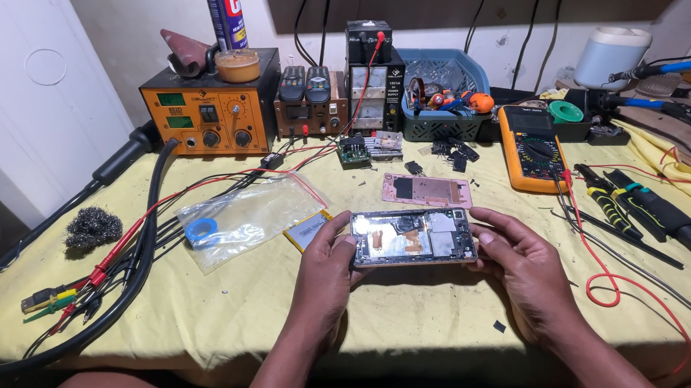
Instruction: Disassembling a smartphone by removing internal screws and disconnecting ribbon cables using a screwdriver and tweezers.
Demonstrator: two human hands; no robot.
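Observation:
An opened phone [413, 236] with its back removed and its inner boards showing is held level above the yellow cloth. My left hand [326, 269] grips its left end and my right hand [522, 265] grips its right end, fingers curled round the edges. A pink back cover [428, 190] lies just beyond the phone. A flat battery [306, 230] rests to the left of my left hand, partly under a clear plastic bag [250, 212].
An orange rework station [210, 114], a power supply [375, 80], a blue basket [445, 96] and an orange multimeter [531, 147] line the back. Cables [118, 260] trail at left, red leads [608, 286] and pliers [608, 206] at right. A steel wool pad [92, 226] sits far left.

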